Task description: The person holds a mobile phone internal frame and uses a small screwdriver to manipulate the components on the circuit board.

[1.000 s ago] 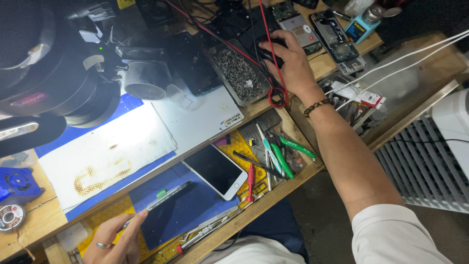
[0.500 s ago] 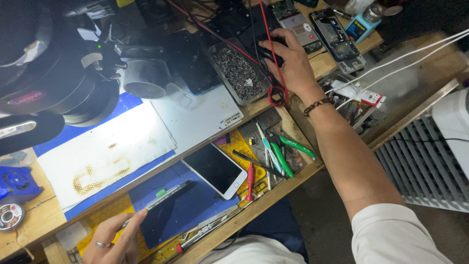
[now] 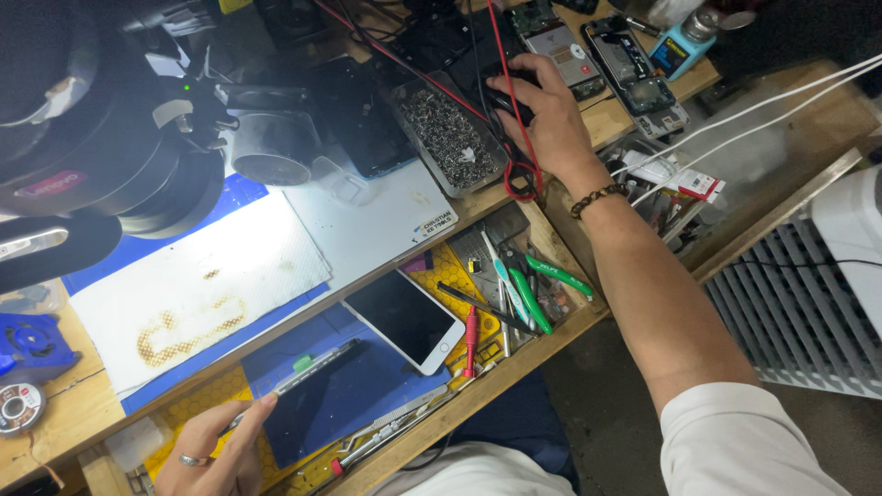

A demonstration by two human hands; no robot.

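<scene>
My right hand [image 3: 547, 110] reaches across the bench and closes over a small black device [image 3: 503, 92] among red and black cables [image 3: 514, 174], beside a tray of tiny screws [image 3: 446, 129]. A beaded bracelet sits on that wrist. My left hand [image 3: 216, 445], with a ring on one finger, pinches the lower end of a thin phone frame [image 3: 308, 372] lying on a blue mat [image 3: 340, 395] at the near edge. A white phone with a dark screen [image 3: 404, 317] lies face up just right of the frame.
A microscope head [image 3: 92, 156] looms at the left above a scorched white mat [image 3: 193, 294]. Green-handled tweezers and screwdrivers [image 3: 533, 289] fill a yellow tray. Opened phones [image 3: 625, 64] and a blue bottle [image 3: 684, 46] lie at the back. A white ribbed heater [image 3: 808, 294] stands right.
None of the hands has shifted noticeably; my right hand stays on the black device and my left stays on the phone frame.
</scene>
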